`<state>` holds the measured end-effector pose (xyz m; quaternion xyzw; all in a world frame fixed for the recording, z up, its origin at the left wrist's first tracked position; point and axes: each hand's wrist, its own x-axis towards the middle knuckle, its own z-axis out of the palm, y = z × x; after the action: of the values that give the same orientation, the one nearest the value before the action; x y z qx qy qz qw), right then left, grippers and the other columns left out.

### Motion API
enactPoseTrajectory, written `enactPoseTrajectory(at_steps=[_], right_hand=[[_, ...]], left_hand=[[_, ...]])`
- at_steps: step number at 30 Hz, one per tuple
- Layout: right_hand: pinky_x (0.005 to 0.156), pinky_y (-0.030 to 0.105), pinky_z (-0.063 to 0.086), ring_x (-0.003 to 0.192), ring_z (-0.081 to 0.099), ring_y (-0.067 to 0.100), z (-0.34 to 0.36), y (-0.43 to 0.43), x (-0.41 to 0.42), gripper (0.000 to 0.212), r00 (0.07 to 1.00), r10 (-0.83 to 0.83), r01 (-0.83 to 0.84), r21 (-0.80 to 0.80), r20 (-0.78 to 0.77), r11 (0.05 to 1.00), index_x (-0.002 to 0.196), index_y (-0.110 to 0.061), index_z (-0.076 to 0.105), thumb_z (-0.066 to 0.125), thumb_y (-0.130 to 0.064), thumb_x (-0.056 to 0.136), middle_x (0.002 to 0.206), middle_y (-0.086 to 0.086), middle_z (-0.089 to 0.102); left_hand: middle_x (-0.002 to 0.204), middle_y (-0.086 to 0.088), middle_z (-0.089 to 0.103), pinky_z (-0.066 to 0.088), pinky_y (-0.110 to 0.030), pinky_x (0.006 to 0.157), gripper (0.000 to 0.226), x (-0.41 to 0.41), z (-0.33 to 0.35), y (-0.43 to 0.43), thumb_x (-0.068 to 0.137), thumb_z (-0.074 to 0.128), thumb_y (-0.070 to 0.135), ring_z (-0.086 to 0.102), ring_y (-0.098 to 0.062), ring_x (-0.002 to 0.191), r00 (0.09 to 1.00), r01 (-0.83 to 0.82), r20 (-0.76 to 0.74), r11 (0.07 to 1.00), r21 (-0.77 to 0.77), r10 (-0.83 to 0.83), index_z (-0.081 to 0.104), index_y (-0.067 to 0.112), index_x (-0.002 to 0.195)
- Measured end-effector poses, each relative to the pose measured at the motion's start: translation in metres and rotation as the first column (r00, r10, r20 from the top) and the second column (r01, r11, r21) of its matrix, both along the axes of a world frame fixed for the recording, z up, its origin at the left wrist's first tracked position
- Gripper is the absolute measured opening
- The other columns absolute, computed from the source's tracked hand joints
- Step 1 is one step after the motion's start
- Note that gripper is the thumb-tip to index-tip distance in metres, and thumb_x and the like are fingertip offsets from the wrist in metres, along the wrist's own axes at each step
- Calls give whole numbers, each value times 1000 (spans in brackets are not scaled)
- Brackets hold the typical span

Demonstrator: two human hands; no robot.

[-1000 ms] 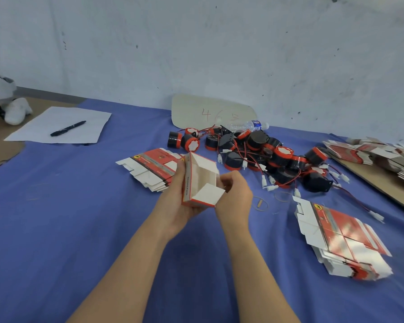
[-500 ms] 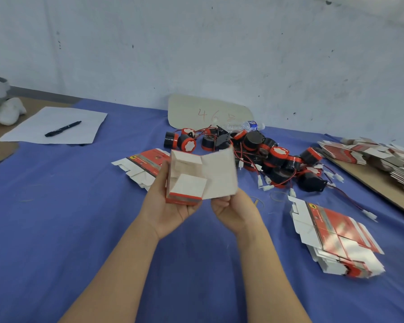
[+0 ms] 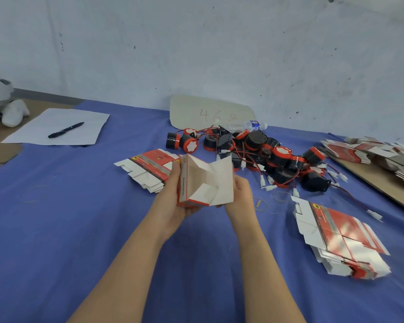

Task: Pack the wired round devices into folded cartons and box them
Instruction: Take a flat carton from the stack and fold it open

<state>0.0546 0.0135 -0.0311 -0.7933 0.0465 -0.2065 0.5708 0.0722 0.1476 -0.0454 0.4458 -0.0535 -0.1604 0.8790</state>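
Note:
A small red-and-white carton [image 3: 203, 180] is held up over the blue cloth, its open end facing me with the flaps spread. My left hand [image 3: 173, 197] grips its left side and bottom. My right hand [image 3: 240, 194] holds the large white flap on the right side from behind. Beyond the carton lies a heap of black-and-red round devices [image 3: 261, 152] with red wires and white plugs. Flat unfolded cartons lie in a stack at the left [image 3: 149, 169] and another at the right [image 3: 338, 241].
The blue cloth [image 3: 56, 217] covers the table. At the far left a black pen [image 3: 65, 130] lies on white paper [image 3: 56, 127]. A cardboard sign [image 3: 208, 113] and a plastic bottle [image 3: 245, 125] sit by the wall. More flat cartons [image 3: 378, 152] pile on cardboard at right.
The carton has been turned so its open end faces me, and the flaps have been spread. My right hand moved from the front flap to behind the large right flap.

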Motion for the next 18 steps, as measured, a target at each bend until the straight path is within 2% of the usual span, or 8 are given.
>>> enactPoseTrajectory(at_steps=[3, 5, 7, 10, 13, 15, 17, 18], right_hand=[[45, 17, 29, 56, 38, 24, 8, -4, -2, 56, 995, -90, 93, 48, -45, 995, 76, -1, 46, 28, -48, 100, 61, 16, 42], [44, 19, 26, 54, 32, 18, 6, -5, 0, 60, 989, -131, 130, -28, -64, 991, 73, 4, 44, 31, -49, 99, 59, 9, 33], [43, 24, 20, 49, 25, 13, -2, -3, 2, 57, 978, -202, 192, -159, -47, 968, 56, -8, 31, 36, -45, 99, 49, -4, 26], [48, 29, 20, 52, 28, 14, -11, 1, 9, 55, 966, -227, 200, -201, -123, 959, 53, -13, 29, 37, -40, 101, 52, -1, 33], [44, 25, 30, 43, 37, 12, -19, 4, 11, 51, 964, -96, 137, 154, -246, 979, 57, -15, 38, 40, -42, 100, 45, -4, 40], [42, 22, 38, 40, 47, 10, -14, 4, 10, 49, 967, -22, 154, 510, -255, 846, 69, -13, 46, 37, -50, 99, 44, -4, 53], [49, 26, 51, 62, 64, 16, -12, 1, 10, 51, 971, 19, 155, 689, -238, 708, 96, -12, 51, 35, -61, 94, 72, 5, 69], [54, 28, 54, 73, 67, 20, -11, 1, 10, 56, 970, 63, 124, 704, -234, 699, 106, -15, 49, 36, -66, 91, 86, 8, 70]], left_hand=[[106, 1, 73, 56, -30, 57, 44, 1, 2, 0, 91, 42, 59, 72, -13, 84, 994, -99, -36, 995, 25, 100, 64, 29, 115], [102, 2, 74, 57, -32, 57, 40, 2, 2, 1, 90, 44, 59, 72, -14, 83, 992, -125, -27, 990, 60, 127, 65, 30, 108], [106, 0, 73, 56, -32, 58, 44, 2, 1, 1, 90, 44, 60, 72, -16, 87, 993, -110, -28, 992, 67, 112, 64, 29, 113], [118, -2, 69, 55, -32, 62, 51, -1, 0, 1, 92, 40, 59, 68, -16, 94, 998, 53, -35, 998, -15, -53, 62, 25, 124], [118, -2, 68, 56, -28, 64, 50, -3, 1, 0, 91, 41, 57, 68, -15, 93, 989, 129, -47, 981, -146, -137, 68, 23, 116], [118, 0, 69, 58, -30, 68, 53, 0, 0, -3, 92, 41, 56, 69, -14, 96, 999, 9, -37, 976, -218, -17, 60, 21, 126], [126, 5, 64, 55, -34, 87, 56, 3, -3, -7, 96, 32, 56, 64, -11, 109, 977, -203, 45, 974, -101, 209, 45, 23, 140], [138, 8, 54, 47, -34, 100, 59, 4, -4, -9, 95, 27, 58, 55, -8, 121, 950, -290, 135, 957, 29, 283, 34, 28, 146]])
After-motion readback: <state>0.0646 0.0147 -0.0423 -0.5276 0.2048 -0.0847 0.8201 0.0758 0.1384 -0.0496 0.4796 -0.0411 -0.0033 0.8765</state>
